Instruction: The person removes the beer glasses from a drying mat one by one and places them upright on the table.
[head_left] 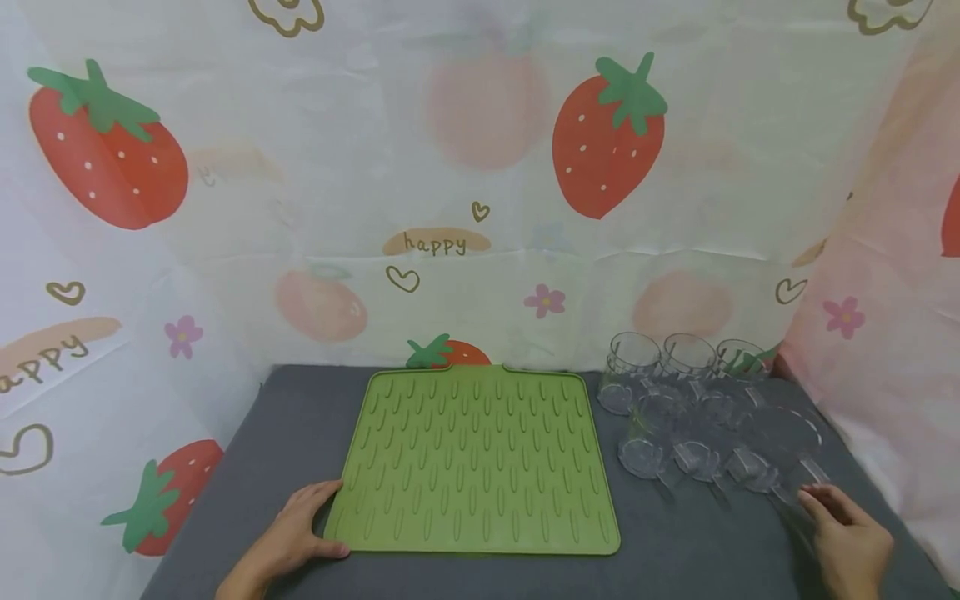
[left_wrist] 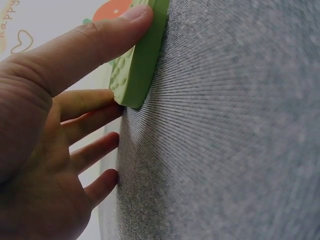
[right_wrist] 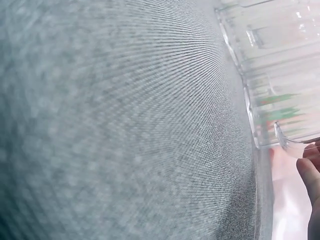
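Note:
A green mat with raised oblong ridges lies flat on the dark grey table. At its near left corner is my left hand, fingers extended along the left side and thumb against the front edge. In the left wrist view, the thumb and forefinger touch the green mat. My right hand pinches the handle of a clear mug at the near right of a group. The right wrist view shows fingertips at that clear handle; whether the mug is raised cannot be told.
Several clear mugs stand in rows right of the mat, some seeming stacked; the rear ones are near the back cloth. Strawberry-printed cloth surrounds the grey table at the back and sides.

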